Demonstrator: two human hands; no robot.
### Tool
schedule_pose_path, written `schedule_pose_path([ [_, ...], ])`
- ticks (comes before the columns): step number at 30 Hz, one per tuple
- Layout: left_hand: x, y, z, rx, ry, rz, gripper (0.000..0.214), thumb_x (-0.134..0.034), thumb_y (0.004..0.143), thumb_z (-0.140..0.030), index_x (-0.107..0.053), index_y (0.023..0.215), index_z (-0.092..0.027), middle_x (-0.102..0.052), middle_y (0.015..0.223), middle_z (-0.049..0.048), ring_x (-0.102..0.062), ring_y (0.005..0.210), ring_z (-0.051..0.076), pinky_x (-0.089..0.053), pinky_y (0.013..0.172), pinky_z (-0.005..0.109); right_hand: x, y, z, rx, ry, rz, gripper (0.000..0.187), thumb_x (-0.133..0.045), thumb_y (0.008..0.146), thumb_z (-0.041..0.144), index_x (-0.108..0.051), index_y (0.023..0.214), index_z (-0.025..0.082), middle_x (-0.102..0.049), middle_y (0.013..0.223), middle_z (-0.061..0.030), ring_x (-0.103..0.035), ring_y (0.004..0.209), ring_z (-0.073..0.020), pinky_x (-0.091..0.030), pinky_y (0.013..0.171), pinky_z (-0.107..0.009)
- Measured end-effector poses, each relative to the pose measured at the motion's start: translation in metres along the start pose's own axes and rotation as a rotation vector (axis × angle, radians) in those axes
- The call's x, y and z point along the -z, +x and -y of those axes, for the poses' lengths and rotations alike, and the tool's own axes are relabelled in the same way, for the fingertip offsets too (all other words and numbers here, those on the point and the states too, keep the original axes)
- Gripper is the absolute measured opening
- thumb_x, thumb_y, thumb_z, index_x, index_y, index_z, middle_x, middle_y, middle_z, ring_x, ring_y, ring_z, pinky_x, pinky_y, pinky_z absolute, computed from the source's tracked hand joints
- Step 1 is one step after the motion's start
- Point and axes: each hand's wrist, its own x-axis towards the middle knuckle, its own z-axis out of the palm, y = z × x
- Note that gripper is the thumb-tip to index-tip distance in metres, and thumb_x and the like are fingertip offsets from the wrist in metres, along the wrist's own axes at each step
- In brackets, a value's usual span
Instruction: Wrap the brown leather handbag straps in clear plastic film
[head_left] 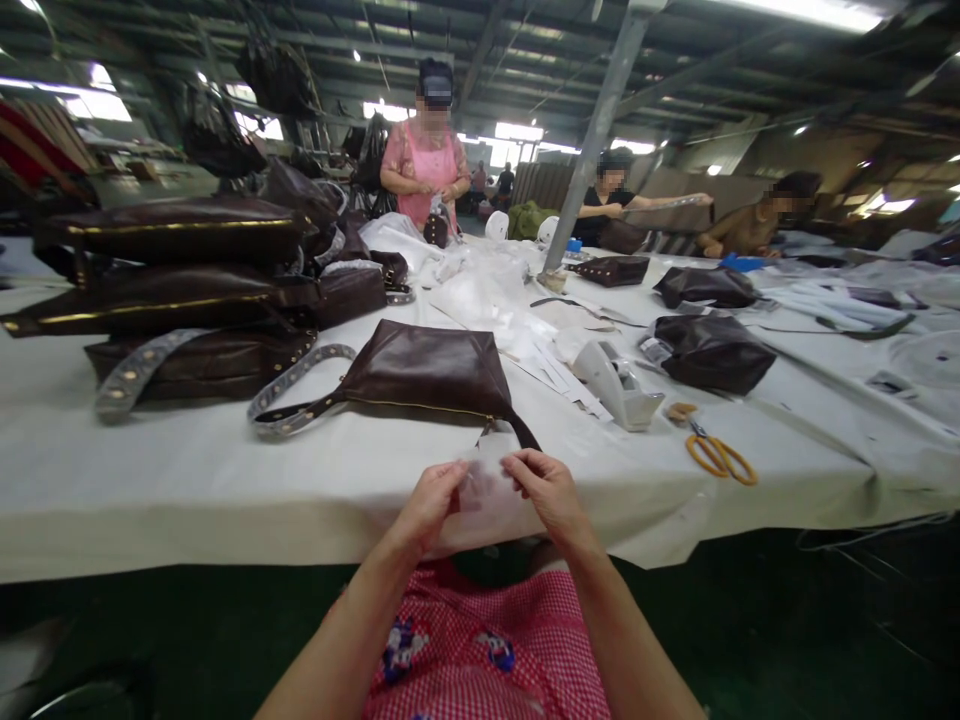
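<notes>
Head view: thin translucent plastic piece [484, 485] held from both sides

Fingertips of the left hand [433, 502] pinch its left edge; those of the right hand [551, 492] pinch its right. It is at the white-covered table's [225, 505] front edge, just before the right corner of a dark brown leather bag [424, 365]. Left of that lie stacked dark brown leather bags [187, 232]; right, a pale tape dispenser [616, 388] and orange-handled metal scissors [720, 458].
</notes>
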Motion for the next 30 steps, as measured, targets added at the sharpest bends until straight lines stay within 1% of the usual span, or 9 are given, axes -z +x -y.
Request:
schedule_pose_path([
  [2,-0.001,-0.001,0.002,0.020,-0.012,0.019,0.046,-0.076,0.069,-0.052,-0.068,0.082,-0.009,-0.068,0.069,0.0061,-0.062,0.067,0.018,-0.048,0.069,0.031,-0.006,-0.005,-0.006,0.009,-0.022,-0.050,0.033,-0.072,0.068,0.052,-0.067,0.067,0.019,-0.058,0.059,0.0008,-0.045,0.054,-0.0125,-0.035,0.054,-0.026],
  [5,0.000,-0.002,0.004,0.037,-0.036,0.084,0.050,-0.076,0.070,-0.052,-0.068,0.093,-0.008,-0.071,0.079,0.0088,-0.064,0.074,0.020,-0.049,0.073,0.033,-0.007,-0.012,-0.016,0.007,0.003,-0.103,0.034,-0.073,0.069,0.052,-0.067,0.067,0.019,-0.055,0.057,0.0017,-0.042,0.053,-0.0121,-0.034,0.052,-0.026],
  [7,0.001,-0.002,0.005,0.035,-0.051,0.093,0.051,-0.076,0.069,-0.052,-0.069,0.096,-0.009,-0.072,0.083,0.0093,-0.064,0.076,0.019,-0.049,0.074,0.032,-0.004,-0.017,-0.020,-0.025,0.099,-0.083,0.035,-0.075,0.067,0.052,-0.065,0.066,0.018,-0.051,0.056,0.0029,-0.039,0.052,-0.0107,-0.031,0.050,-0.024],
  [11,0.000,0.001,0.012,0.033,-0.037,0.020,0.052,-0.079,0.063,-0.054,-0.068,0.087,-0.009,-0.071,0.075,0.0072,-0.063,0.069,0.018,-0.049,0.070,0.029,-0.005,-0.027,-0.020,-0.122,0.286,0.011,0.039,-0.076,0.066,0.054,-0.064,0.066,0.017,-0.049,0.055,0.0047,-0.037,0.049,-0.0082,-0.029,0.046,-0.022],
  [18,-0.011,-0.003,0.020,0.068,-0.088,0.046,0.057,-0.078,0.059,-0.063,-0.066,0.078,-0.011,-0.067,0.062,0.0048,-0.063,0.064,0.020,-0.048,0.065,0.030,-0.018,-0.031,-0.023,-0.024,0.046,-0.008,0.040,-0.073,0.067,0.055,-0.069,0.067,0.015,-0.055,0.055,0.0016,-0.044,0.050,-0.0106,-0.036,0.050,-0.024],
  [22,-0.014,-0.007,0.019,0.084,-0.060,0.096,0.064,-0.069,0.066,-0.069,-0.068,0.085,-0.008,-0.069,0.068,0.0079,-0.066,0.071,0.022,-0.049,0.067,0.031,-0.017,-0.032,-0.028,0.017,-0.057,-0.022,0.037,-0.067,0.074,0.052,-0.070,0.070,0.015,-0.055,0.055,0.0010,-0.047,0.051,-0.0124,-0.038,0.051,-0.025],
  [25,-0.015,-0.006,0.022,0.053,-0.041,0.114,0.058,-0.072,0.069,-0.061,-0.069,0.091,-0.008,-0.070,0.072,0.0078,-0.064,0.070,0.020,-0.048,0.067,0.029,-0.017,-0.033,-0.029,0.029,-0.121,-0.050,0.033,-0.064,0.078,0.048,-0.070,0.072,0.016,-0.055,0.054,0.0010,-0.048,0.051,-0.0131,-0.038,0.051,-0.025],
  [28,-0.015,-0.004,0.028,0.022,-0.037,0.054,0.047,-0.080,0.065,-0.049,-0.070,0.089,-0.009,-0.070,0.074,0.0055,-0.060,0.065,0.015,-0.046,0.066,0.027,-0.020,-0.036,-0.027,0.041,-0.188,-0.068,0.031,-0.063,0.079,0.046,-0.069,0.073,0.017,-0.058,0.055,0.0005,-0.050,0.050,-0.0137,-0.038,0.051,-0.025],
  [30,-0.014,-0.003,0.030,0.019,-0.026,0.027,0.044,-0.079,0.064,-0.048,-0.070,0.085,-0.010,-0.070,0.073,0.0049,-0.058,0.063,0.014,-0.045,0.064,0.026,-0.021,-0.038,-0.025,0.047,-0.221,-0.094,0.030,-0.063,0.079,0.047,-0.068,0.074,0.018,-0.061,0.058,-0.0001,-0.052,0.052,-0.0146,-0.040,0.052,-0.025],
])
